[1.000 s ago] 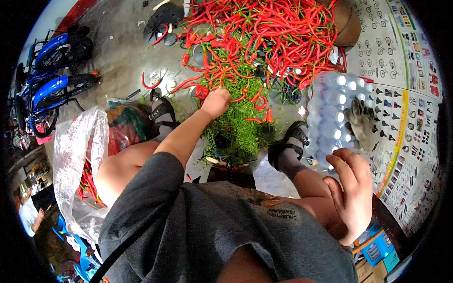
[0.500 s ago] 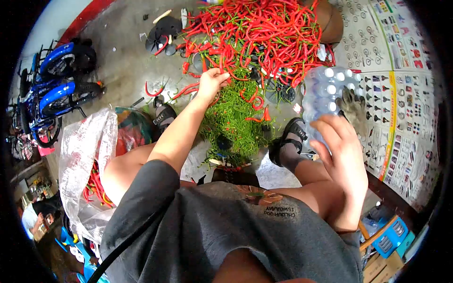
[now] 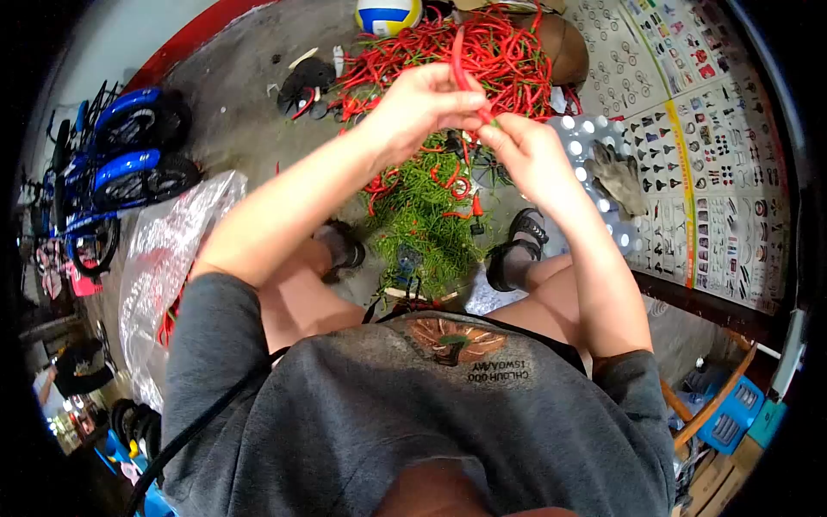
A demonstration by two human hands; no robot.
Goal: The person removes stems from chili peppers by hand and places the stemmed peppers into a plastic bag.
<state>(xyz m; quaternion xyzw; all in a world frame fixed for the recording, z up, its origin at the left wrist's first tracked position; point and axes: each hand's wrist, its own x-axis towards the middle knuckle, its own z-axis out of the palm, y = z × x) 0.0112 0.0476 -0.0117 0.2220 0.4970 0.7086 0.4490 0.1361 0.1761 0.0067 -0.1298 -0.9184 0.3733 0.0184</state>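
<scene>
A long red chili pepper (image 3: 458, 60) is held up in front of me, above the floor. My left hand (image 3: 415, 110) is closed around its middle, thumb and fingers pressed on it. At its lower end, my right hand (image 3: 536, 157) pinches the green stem between thumb and fingertips. Beyond both hands lies a large heap of red chili peppers (image 3: 396, 60). Between my feet a pile of green chili stems (image 3: 422, 211) covers the floor, with a few red peppers on it.
At left stand blue-wheeled bikes (image 3: 129, 168) and a clear plastic bag (image 3: 172, 250) with red peppers inside. A volleyball (image 3: 388, 15) and a brown ball (image 3: 564, 52) border the heap. At right are bottles (image 3: 573, 148), a grey glove (image 3: 618, 179), a printed poster (image 3: 676, 129) and a blue stool (image 3: 730, 418).
My left hand has risen from the edge of the heap with a red chili pepper. My right hand has come from above my right knee to meet it and pinches the stem.
</scene>
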